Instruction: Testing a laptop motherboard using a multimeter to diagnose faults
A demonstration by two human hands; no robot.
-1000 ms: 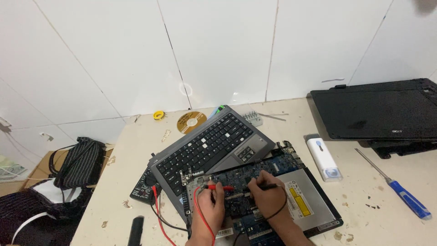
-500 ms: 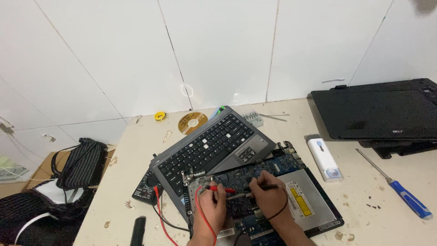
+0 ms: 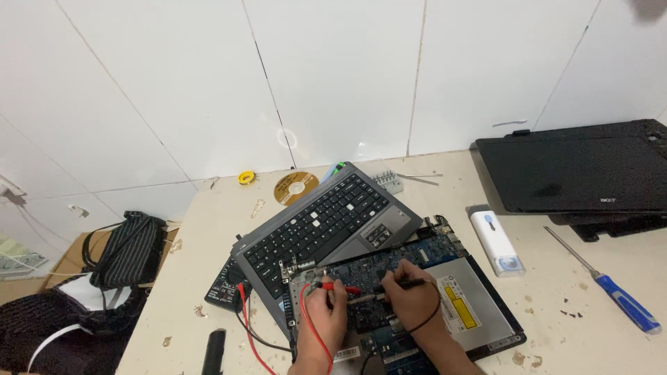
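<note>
Low centre of the frame: left hand point(image 3: 326, 316) gripping a red probe point(image 3: 338, 287), right hand point(image 3: 412, 302) gripping a black probe point(image 3: 403, 283), both tips down on the blue board point(image 3: 389, 260) of an opened laptop. Resting tilted on that laptop's upper left, a grey keyboard point(image 3: 323, 226). At right on the bench point(image 3: 556, 278): white box point(image 3: 495, 242), blue screwdriver point(image 3: 611, 285), black laptop point(image 3: 577, 173). Upper centre, a gold disc point(image 3: 296, 187).

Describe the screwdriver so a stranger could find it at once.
Start at the closed black laptop at the table's far right. Just in front of it, right of the white rectangular device, lies the screwdriver: the only tool with a blue handle and a long thin metal shaft.
</note>
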